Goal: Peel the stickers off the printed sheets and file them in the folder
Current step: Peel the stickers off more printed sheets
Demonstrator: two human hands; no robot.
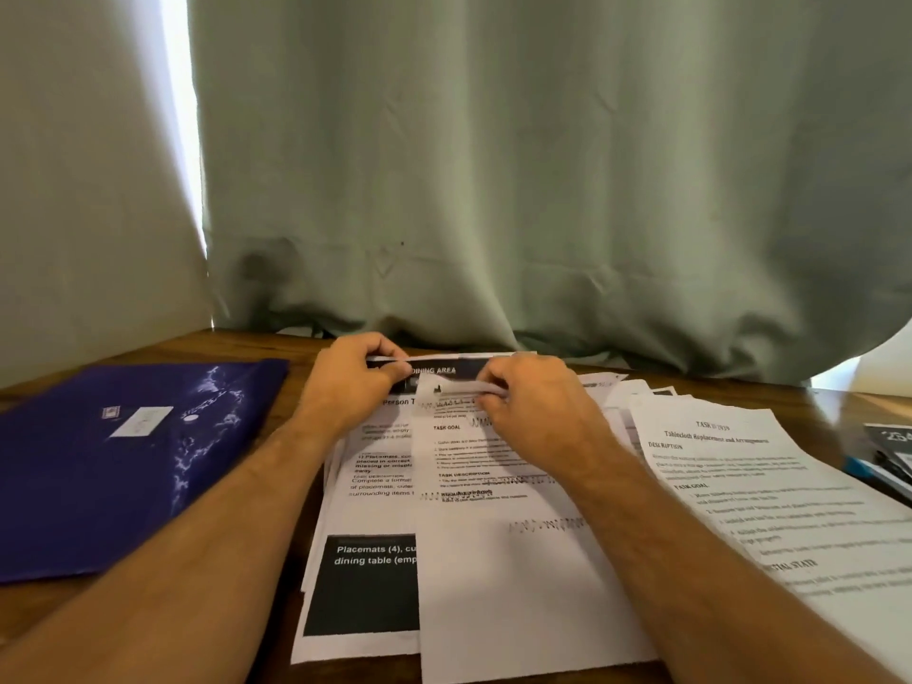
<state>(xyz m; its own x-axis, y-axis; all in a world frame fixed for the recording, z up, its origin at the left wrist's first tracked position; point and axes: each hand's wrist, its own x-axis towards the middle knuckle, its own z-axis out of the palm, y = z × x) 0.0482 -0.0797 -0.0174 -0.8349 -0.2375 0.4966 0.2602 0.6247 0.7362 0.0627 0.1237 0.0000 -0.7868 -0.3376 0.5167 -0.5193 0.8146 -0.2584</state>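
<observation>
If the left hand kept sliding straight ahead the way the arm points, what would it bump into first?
Probably the green curtain hanging at the table's far edge. The left hand pinches the top edge of a printed sheet there, and only a narrow strip of bare wood seems to lie beyond it, though depth is hard to judge.

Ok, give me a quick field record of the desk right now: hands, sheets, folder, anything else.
left hand: pinches far edge of the dark-header sheet
right hand: pinches a white strip at the top of the top sheet
folder: purple, flat on the left, white label on it, looks closed
loose sheets: fanned out on the right, printed text up
table: brown wood
curtain: grey-green, hangs behind the table
far right edge: dark printed item, partly cut off
</observation>
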